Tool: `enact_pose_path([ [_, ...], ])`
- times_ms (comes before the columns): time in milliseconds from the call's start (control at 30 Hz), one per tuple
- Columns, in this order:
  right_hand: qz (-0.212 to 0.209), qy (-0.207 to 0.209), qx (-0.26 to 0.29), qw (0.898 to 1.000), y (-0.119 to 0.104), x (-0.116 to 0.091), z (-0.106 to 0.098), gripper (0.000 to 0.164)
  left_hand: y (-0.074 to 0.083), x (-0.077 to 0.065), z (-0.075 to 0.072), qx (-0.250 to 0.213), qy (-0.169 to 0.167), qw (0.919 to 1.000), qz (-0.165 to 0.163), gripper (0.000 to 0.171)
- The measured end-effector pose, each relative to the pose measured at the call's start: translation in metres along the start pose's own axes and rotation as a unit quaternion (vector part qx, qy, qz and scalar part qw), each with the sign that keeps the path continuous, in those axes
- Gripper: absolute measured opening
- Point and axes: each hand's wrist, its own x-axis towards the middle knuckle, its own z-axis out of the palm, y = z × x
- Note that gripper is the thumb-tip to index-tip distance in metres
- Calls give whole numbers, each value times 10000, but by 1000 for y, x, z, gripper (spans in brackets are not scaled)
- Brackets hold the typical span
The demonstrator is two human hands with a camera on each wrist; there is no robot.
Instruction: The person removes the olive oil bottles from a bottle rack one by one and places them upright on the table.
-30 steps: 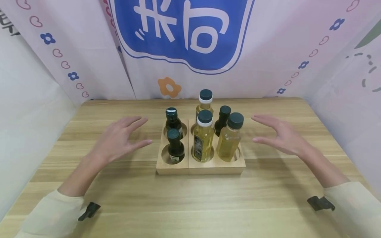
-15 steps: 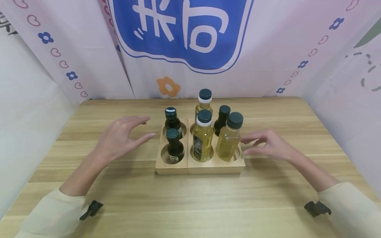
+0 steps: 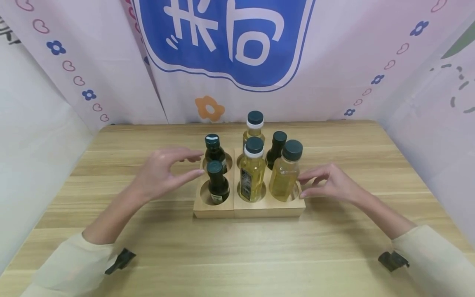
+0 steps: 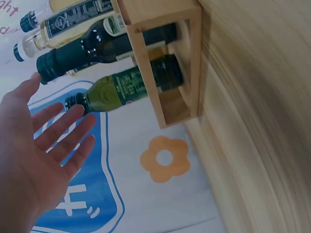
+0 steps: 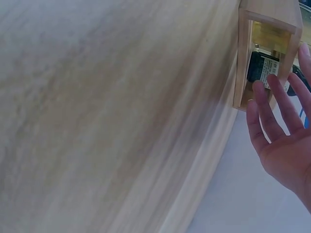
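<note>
By the side edges of the rack (image 3: 269, 212), 2 relaxed hands (image 3: 157, 175) (image 3: 332, 183) stand apart, tabletop (image 3: 248, 255) spreading in front.

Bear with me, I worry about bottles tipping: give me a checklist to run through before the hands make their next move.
1. Six bottles standing in the wooden rack: ok, though the rear clear one's base is hidden.
2. Caps on every bottle: ok; how tight they are does not show.
3. Rack sitting flat on the table: ok.
4. Two rack sections fastened at the seam: cannot tell; they sit side by side.
5. Left hand holding the rack: not ok; its fingers are spread beside the two dark bottles.
6. Right hand touching the rack: cannot tell; its fingertips are at the right end.
</note>
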Motion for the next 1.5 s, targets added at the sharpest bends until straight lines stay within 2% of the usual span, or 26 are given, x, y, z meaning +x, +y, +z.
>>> enact_pose_path([
  [267, 6, 119, 43, 9999, 5, 1, 2, 39, 6, 8, 8, -861, -176, 9961, -108, 39],
  [600, 272, 5, 626, 9977, 5, -1, 5, 42, 13, 13, 18, -1406, -612, 9860, -654, 43],
  [867, 526, 28, 774, 9956, 0, 0, 6, 42, 12, 12, 23, -1812, -630, 9770, -925, 44],
  [1167, 530, 30, 922, 9943, 4, 1, 9, 42, 10, 9, 25, -1984, -601, 9744, -872, 46],
  [1500, 844, 219, 1314, 9875, 6, 1, 14, 44, 10, 9, 27, -2440, -646, 9614, -1096, 47],
])
